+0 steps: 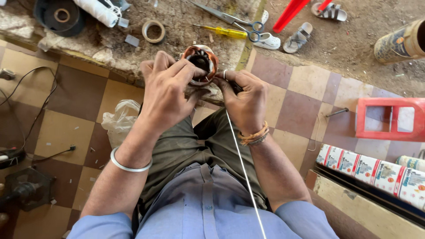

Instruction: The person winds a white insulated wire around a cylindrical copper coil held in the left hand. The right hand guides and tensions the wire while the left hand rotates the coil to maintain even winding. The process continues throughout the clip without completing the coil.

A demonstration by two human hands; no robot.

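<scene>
From the head camera, a rough stone surface (186,22) runs across the top, dusty and worn, and a floor (75,128) of brown and cream checkered tiles lies below it. On the surface lie scissors (230,20), a yellow-handled screwdriver (221,31), a tape ring (153,31) and a black tape roll (59,17). Sandals (299,37) sit on the bare ground beyond.

The left hand (166,95) is curled closed around the side of a copper-wound motor stator (201,64), which rests at the surface's edge. The right hand (245,99) is closed, pinching a white cord (243,168) against the stator's rim; the cord runs down over the lap.

At the right, a row of white cartons (372,170) with red and blue bands lies on a ledge, near a red plastic stool (389,119). A crumpled plastic bag (119,121) lies on the floor.
</scene>
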